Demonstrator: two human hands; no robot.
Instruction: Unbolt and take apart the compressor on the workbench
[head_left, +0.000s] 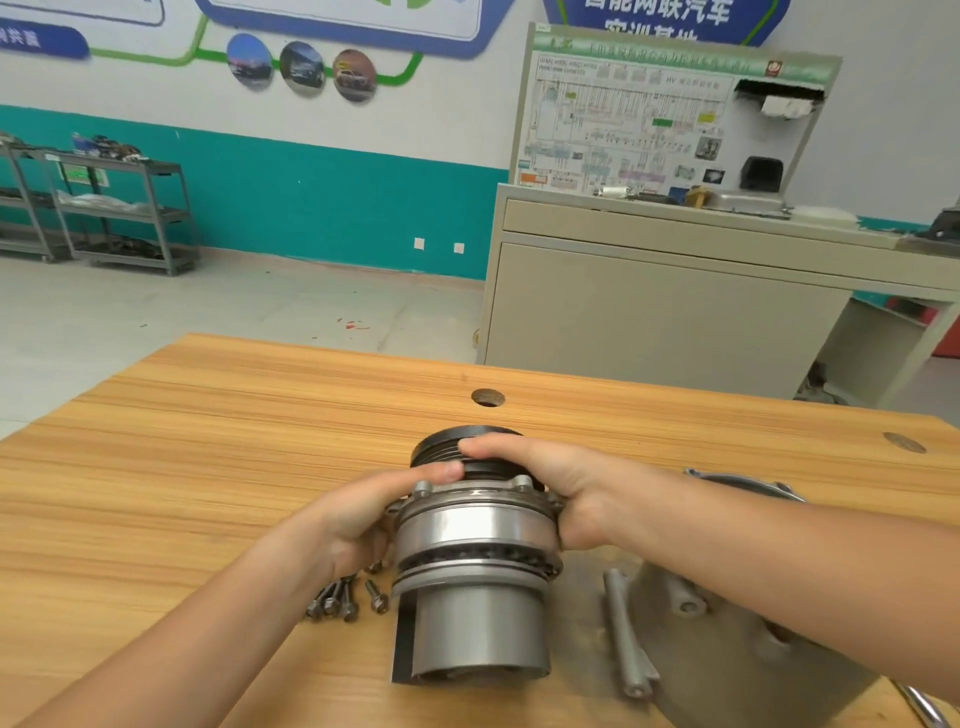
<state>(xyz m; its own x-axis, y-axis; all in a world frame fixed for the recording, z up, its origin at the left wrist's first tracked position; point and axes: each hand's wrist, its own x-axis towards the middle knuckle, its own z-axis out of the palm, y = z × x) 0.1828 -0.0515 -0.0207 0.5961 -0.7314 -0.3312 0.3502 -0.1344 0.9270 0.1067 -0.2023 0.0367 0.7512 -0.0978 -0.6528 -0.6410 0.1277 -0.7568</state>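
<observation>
While both clasped the compressor (472, 540) at its flanged collar, left grip (358, 514) and right grip (561, 493) had thumbs meeting by the pulley (447, 441). Compressor lay sideways on the tabletop (208, 441). Loose bolts (343, 597) just left of it, housing (727, 649) right. Best: pull evenly along the axis, no cocking.

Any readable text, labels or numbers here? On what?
"智能网联汽车": blue wall sign, top cropped.
"实训基地": same sign, second line, lower half hidden by the board; likely reading.
"HV": diagram board; its other print is too small.
Left wall sign: cropped, unreadable.
Compressor: no markings visible.
</observation>
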